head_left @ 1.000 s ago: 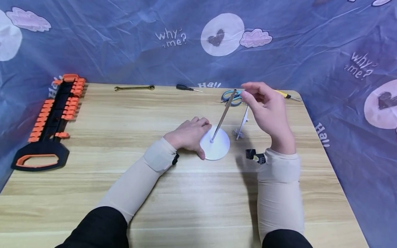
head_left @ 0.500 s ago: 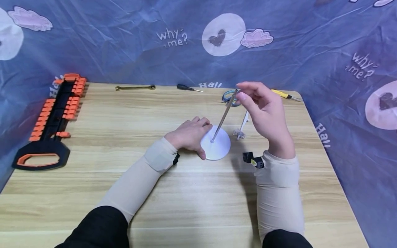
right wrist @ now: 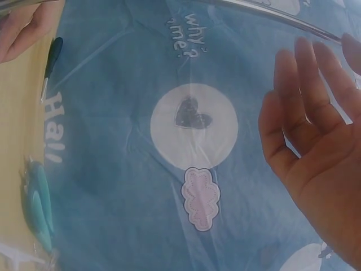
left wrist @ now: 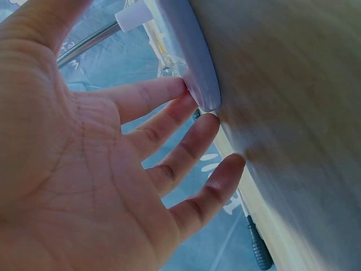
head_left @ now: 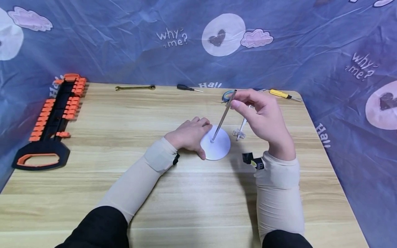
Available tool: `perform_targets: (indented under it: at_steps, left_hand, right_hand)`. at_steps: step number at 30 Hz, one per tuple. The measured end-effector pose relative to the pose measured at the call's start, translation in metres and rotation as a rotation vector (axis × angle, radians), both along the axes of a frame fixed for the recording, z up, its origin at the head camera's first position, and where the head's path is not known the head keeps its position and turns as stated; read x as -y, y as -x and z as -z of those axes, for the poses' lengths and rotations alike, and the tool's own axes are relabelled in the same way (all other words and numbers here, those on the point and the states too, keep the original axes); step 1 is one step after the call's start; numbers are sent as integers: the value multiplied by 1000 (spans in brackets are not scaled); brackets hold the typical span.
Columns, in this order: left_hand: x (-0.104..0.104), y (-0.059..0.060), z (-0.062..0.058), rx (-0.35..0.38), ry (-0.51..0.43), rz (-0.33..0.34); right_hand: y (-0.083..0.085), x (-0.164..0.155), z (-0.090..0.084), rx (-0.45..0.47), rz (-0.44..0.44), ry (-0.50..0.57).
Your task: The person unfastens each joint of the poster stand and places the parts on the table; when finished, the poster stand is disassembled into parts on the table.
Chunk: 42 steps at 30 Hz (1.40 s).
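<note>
left hand [head_left: 189, 135] presses the white disc base [head_left: 217, 146] flat, fingers straight; right hand [head_left: 263, 117] pinches the rod [head_left: 224, 116] top, seating it; next, likely straighten it upright.

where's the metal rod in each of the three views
Head: the metal rod leans at centre, from the white round base up to the right hand.
Left wrist: short stretch top left, by the base's white socket.
Right wrist: along the top edge.
Shared landmark: the black screwdriver.
</note>
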<state>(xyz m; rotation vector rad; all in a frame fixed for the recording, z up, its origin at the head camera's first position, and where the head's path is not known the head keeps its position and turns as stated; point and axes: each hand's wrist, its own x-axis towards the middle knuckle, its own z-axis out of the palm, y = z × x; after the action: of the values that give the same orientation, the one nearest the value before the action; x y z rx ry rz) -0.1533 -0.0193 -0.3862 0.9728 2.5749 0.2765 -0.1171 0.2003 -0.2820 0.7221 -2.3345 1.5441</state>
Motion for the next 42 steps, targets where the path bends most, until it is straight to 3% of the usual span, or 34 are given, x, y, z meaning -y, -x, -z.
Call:
perform_targets:
  at_steps: [9, 19, 42]
  left_hand:
    - [0, 0, 1, -5, 3, 1]
    - [0, 1, 3, -10, -6, 2]
    - [1, 0, 1, -8, -11, 4]
  right_hand:
    - [-3, 2, -2, -24, -13, -100]
    - [-2, 3, -5, -40, -63, -283]
    - [0, 4, 0, -160, -28, -292]
